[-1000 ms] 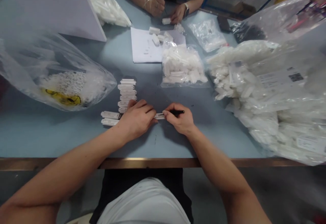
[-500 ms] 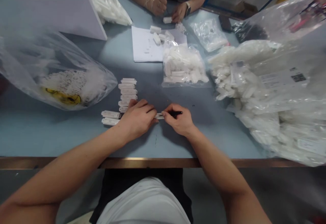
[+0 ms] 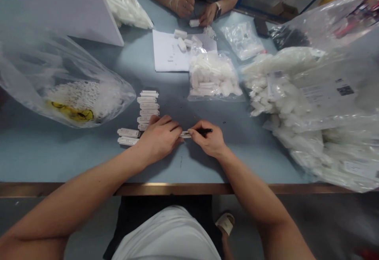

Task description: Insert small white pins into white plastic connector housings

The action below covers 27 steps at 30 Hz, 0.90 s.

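Observation:
My left hand [image 3: 160, 137] lies curled on the blue-grey table [image 3: 59, 153], fingertips pressing down a small white plastic strip [image 3: 186, 134]. My right hand [image 3: 209, 138] is closed on a black pen [image 3: 205, 131] whose tip meets that strip. A column of similar white strips [image 3: 148, 108] lies just beyond my left hand, and two more strips [image 3: 128, 137] lie to its left.
A big clear bag [image 3: 68, 86] sits at the left, a small bag of white parts [image 3: 213, 76] in the middle, and large bags of white parts [image 3: 310, 106] at the right. Across the table another person's hands [image 3: 195, 9] hold a pen beside a paper sheet [image 3: 168, 51].
Both my hands stay on the strip with hardly any shift. The other person's pen hand has moved slightly.

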Each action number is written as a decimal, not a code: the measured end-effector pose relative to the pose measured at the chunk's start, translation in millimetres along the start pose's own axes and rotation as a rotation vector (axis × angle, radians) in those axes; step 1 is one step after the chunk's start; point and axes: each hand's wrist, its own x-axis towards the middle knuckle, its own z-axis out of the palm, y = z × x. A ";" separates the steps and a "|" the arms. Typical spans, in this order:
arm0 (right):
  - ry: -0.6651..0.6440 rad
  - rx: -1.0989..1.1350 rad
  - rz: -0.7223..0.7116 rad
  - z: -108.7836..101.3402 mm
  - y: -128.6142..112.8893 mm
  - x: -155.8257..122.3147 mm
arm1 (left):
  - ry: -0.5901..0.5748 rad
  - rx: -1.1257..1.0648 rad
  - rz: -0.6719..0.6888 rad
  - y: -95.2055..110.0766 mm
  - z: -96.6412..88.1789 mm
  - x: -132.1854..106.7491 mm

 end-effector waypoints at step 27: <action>-0.043 0.084 -0.074 -0.7 -3.0 -1.2 | -0.001 -0.008 -0.002 0.0 -1.5 0.3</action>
